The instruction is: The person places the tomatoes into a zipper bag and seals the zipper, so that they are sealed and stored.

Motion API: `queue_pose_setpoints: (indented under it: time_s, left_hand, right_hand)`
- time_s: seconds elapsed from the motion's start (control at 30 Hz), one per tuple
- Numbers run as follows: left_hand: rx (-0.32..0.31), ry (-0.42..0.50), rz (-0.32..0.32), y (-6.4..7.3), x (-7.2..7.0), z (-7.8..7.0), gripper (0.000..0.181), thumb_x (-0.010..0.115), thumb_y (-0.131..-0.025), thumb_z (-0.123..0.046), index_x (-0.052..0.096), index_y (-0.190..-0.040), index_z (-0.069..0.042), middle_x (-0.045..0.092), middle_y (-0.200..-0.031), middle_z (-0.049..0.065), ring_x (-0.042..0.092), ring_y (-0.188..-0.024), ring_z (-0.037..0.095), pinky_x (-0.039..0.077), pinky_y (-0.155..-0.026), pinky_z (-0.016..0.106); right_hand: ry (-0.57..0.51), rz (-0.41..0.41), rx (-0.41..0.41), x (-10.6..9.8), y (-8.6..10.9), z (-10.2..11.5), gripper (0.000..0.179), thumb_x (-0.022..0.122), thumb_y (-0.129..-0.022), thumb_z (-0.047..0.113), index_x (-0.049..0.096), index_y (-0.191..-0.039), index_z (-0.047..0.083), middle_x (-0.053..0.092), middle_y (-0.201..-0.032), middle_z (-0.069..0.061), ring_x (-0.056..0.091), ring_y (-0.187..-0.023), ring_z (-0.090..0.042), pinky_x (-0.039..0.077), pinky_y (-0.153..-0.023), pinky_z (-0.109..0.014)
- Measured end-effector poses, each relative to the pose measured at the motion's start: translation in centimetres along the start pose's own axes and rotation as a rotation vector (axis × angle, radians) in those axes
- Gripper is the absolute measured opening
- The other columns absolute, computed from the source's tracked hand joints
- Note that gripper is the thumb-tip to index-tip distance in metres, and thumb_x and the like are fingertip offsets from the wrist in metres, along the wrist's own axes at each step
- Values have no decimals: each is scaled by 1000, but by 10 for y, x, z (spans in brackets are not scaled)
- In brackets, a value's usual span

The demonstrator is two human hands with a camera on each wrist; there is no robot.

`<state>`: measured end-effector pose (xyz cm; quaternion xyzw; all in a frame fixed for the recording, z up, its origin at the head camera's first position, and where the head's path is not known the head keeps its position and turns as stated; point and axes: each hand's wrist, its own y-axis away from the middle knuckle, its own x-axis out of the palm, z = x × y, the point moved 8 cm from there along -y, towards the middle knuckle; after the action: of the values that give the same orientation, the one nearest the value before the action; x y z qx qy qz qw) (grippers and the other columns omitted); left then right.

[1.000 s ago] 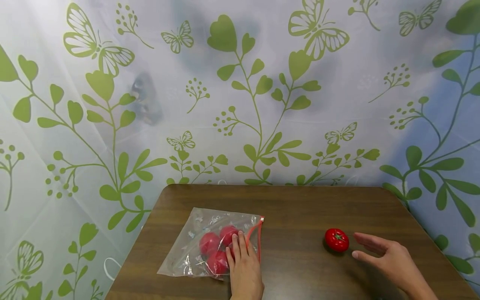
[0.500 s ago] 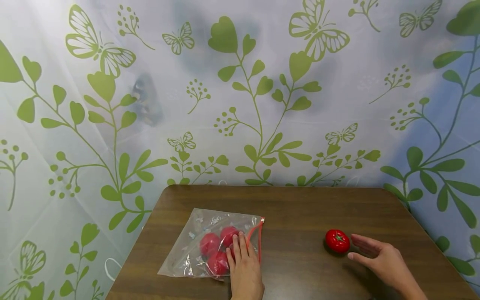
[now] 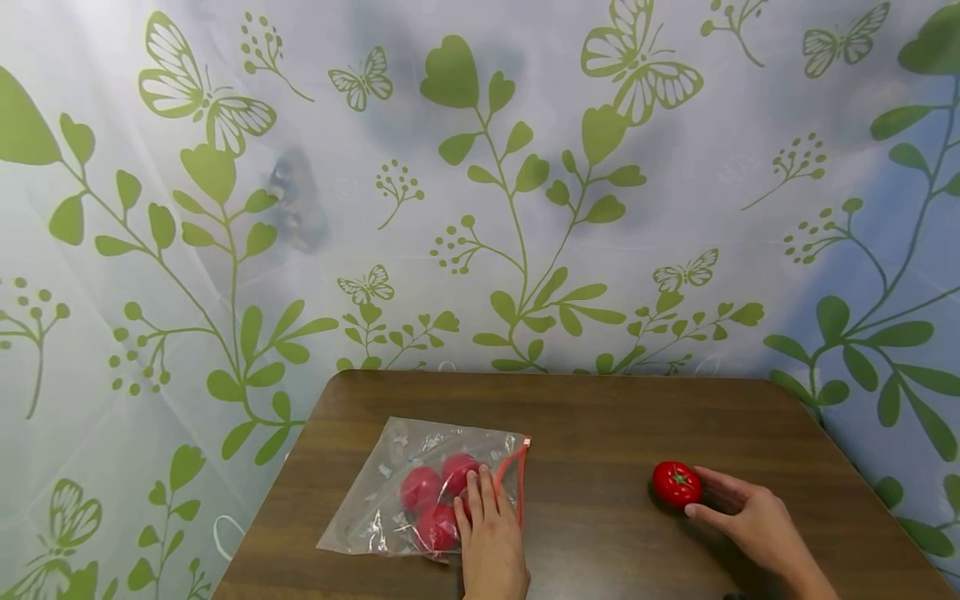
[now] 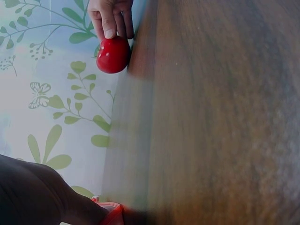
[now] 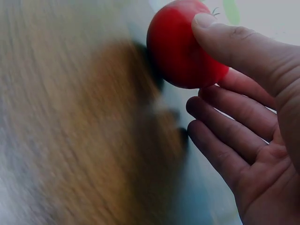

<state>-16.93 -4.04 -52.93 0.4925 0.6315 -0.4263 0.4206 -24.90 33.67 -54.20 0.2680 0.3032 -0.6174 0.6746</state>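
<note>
A shiny red tomato [image 3: 677, 485] with a green stem top sits on the right part of the table. At its right side is my right hand [image 3: 753, 517], thumb in front and forefinger behind, their tips at the tomato's edge. The right wrist view has the thumb overlapping the tomato [image 5: 180, 47], with the other fingers fairly straight. My left hand [image 3: 491, 542] rests on a clear plastic zip bag [image 3: 360, 517], its fingers extended near the red zip edge. Several red round things [image 3: 422, 489] lie inside the bag, one mostly hidden under the fingers.
The brown wooden table [image 3: 585, 417] has rounded far corners. Behind it hangs a pale curtain [image 3: 480, 208] printed with green leaves and butterflies. A small dark object [image 3: 735, 597] shows at the bottom edge of the head view.
My right hand has moved left to the tomato, closing the gap between them. The left hand has stayed on the bag. The head view has shifted slightly.
</note>
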Motion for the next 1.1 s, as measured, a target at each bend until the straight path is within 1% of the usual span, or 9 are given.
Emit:
queue_pose_setpoints:
  time_s: [0.17,0.33,0.43,0.6,0.7,1.0,1.1]
  left_hand:
    - [2,11,-6,1,-2,-1,112,102,-53,-1,54,-154,4,39,-173,25,31,-164,47,26,-130,71]
    - [-6,3,10,0,-2,-1,112,102,-55,-1,53,-155,3,38,-174,24,29,-165,46,25,-131,71]
    - [-4,0,3,0,-2,-1,112,102,-55,-1,53,-155,3,38,-174,24,30,-165,46,25,-131,70]
    - [7,1,-27,1,-3,-1,112,102,-53,-1,53,-155,4,40,-173,24,32,-164,46,27,-131,70]
    - [12,6,-29,2,-4,-1,112,102,-53,-1,54,-154,4,40,-172,24,32,-164,46,28,-130,70]
    - [8,10,0,0,-2,0,111,101,-55,-1,53,-155,3,38,-174,24,30,-165,46,26,-131,71]
    - [9,0,3,1,-1,-1,110,101,-55,-2,54,-154,3,38,-174,24,30,-165,46,26,-130,71]
  right_hand:
    - [-1,-3,8,3,-3,1,82,89,-89,52,65,-149,2,70,-143,-26,81,-110,-22,62,-79,-17]
    - [-9,5,17,6,-5,1,83,89,-89,52,64,-150,2,69,-144,-27,80,-115,-30,63,-80,-19]
    - [-10,11,16,7,-6,2,84,89,-89,52,64,-151,2,68,-145,-28,79,-118,-34,65,-82,-22]
    - [-9,2,-7,7,-5,6,81,89,-90,50,65,-150,2,69,-143,-28,78,-118,-37,66,-83,-26]
    - [-8,0,-11,7,-5,8,81,89,-90,50,65,-150,1,70,-142,-29,78,-119,-38,66,-83,-27]
    - [-1,2,-24,4,-1,17,79,91,-88,48,67,-148,3,71,-141,-28,77,-119,-39,67,-84,-28]
    - [-3,1,-50,4,0,23,76,91,-88,46,68,-147,4,72,-141,-27,79,-117,-36,66,-84,-27]
